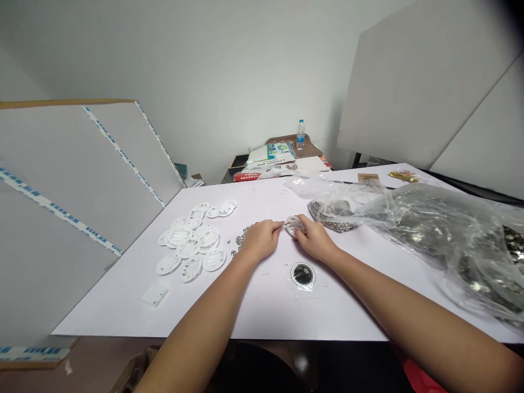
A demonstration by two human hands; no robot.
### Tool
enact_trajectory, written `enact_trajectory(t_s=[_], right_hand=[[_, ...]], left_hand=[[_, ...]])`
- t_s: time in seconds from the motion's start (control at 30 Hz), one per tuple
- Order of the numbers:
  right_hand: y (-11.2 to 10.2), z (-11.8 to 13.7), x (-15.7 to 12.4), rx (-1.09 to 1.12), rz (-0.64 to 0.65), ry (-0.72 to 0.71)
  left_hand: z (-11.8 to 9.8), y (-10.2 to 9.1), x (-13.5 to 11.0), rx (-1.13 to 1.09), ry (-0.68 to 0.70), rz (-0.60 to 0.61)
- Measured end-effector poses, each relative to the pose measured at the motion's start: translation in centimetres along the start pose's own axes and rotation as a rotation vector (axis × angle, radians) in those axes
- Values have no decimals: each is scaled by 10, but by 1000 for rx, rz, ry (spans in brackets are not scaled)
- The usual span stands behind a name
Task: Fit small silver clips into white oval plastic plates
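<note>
My right hand is closed around a small white round plastic piece at the middle of the white table. Beside it, my left hand pinches its thumb and fingers together at the piece's left edge; what the pinch holds is too small to make out. A scatter of tiny metal parts lies just left of my left hand. Further left sits a pile of several white oval plastic pieces.
A round dark tape roll in a clear wrapper lies near my forearms. Clear plastic bags of small metal parts cover the right side. A small white square lies front left. White boards lean at left. A water bottle stands behind.
</note>
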State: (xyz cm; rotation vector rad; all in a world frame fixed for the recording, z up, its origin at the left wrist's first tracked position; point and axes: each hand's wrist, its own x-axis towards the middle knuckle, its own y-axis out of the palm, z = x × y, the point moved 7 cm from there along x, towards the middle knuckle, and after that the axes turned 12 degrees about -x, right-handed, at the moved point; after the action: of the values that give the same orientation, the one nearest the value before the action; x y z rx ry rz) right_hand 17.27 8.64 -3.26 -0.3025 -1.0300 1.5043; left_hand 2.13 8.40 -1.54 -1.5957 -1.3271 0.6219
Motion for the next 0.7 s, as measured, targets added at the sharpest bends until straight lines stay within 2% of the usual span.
enact_trajectory(t_s=[0.43,0.7], right_hand=[[4,-1,0,12,0,13],[6,-1,0,2,-15,-4]], left_hand=[[-5,3,-1,76,-25,-1],[-5,6,0,65,-114,-32]])
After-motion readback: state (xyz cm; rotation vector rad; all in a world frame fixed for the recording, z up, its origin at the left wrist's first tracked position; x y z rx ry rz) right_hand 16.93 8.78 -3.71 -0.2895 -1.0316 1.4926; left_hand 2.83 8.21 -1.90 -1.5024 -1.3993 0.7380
